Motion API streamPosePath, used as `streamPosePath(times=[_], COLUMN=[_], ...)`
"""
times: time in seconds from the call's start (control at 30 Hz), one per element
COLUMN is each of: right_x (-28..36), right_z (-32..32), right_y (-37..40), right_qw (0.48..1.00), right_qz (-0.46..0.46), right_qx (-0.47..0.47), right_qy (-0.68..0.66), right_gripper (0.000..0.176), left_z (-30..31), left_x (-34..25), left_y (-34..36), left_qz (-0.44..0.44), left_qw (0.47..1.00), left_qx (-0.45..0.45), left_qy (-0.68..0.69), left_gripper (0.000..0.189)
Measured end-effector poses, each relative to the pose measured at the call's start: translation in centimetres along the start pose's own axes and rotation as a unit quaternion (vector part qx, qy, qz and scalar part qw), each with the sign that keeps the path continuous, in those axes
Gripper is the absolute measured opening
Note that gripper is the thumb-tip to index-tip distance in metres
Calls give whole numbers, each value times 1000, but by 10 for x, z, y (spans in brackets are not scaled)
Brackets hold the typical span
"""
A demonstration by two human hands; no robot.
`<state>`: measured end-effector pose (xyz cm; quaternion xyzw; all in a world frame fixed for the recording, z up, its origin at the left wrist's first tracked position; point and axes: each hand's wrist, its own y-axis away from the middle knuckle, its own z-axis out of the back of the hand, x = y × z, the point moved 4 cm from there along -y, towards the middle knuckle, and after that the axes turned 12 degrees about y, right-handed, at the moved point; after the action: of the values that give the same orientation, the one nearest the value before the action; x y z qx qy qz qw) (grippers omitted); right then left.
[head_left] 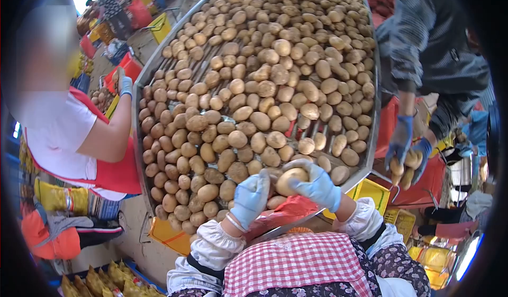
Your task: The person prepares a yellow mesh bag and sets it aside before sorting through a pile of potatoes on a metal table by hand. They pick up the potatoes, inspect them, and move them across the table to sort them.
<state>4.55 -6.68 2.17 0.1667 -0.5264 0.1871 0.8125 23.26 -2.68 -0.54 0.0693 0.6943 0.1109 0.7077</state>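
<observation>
Over a red-checked cloth apron (296,260), blue-gloved right hand (319,187) cups a pale round potato (290,180); left hand (250,197) lies flat-fingered beside it.

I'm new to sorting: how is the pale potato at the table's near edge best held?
Cup the pale potato around its middle from the right, as the right hand does: a smooth oval, no edge to pinch.

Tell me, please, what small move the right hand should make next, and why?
Probably lift the potato clear of the pile: the right hand is closed around it at the near edge of the table, while the left hand rests on other potatoes.
</observation>
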Motion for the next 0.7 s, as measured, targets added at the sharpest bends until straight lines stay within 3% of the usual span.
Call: streamPosePath(times=[0.03,0.07,0.1,0.17,0.2,0.23,0.27,0.43,0.47,0.5,0.53,0.57,0.63,0.67,0.7], right_x=[-8,-10,-22,-49,-57,-61,-61,-56,-54,-51,-34,-30,-12,-8,-17], right_z=[2,10,17,24,25,33,39,31,32,32,32,25,7,-8,-29], right_y=[-2,-2,1,1,1,1,-1,-31,-39,-45,-47,-48,-53,-53,-53], right_qw=[995,977,950,883,883,931,963,969,978,955,930,930,913,933,940], right_qz=[-52,-105,-147,-168,-171,-125,-74,-105,-92,-79,-100,-101,-11,-67,-44], right_qx=[-14,2,3,-63,-57,-102,-146,-181,-181,-177,-169,-167,-152,-31,10], right_qy=[-85,-186,-275,-433,-433,-327,-214,-134,47,225,312,312,378,352,339], right_gripper=[50,41,35,31,31,26,23,17,18,20,25,25,29,32,32], left_z=[14,35,52,93,112,127,137,158,150,142,138,139,142,146,149], left_x=[-6,-6,-3,36,48,57,63,68,64,57,51,44,36,38,39], left_y=[3,-1,9,16,15,14,12,11,23,36,49,54,58,49,36], left_qz=[-183,-264,-248,-177,-130,-83,-114,-103,-91,-78,-78,-76,-72,-67,-66], left_qw=[980,947,863,807,817,825,818,807,825,840,831,831,827,840,841], left_qx=[-54,-68,-143,-189,-186,-181,-189,-251,-198,-141,-117,-116,-75,-104,-105], left_qy=[-63,-170,-416,-531,-531,-529,-531,-525,-522,-518,-538,-538,-553,-528,-527], left_gripper=[30,32,52,70,71,73,72,69,68,67,65,65,58,47,47])
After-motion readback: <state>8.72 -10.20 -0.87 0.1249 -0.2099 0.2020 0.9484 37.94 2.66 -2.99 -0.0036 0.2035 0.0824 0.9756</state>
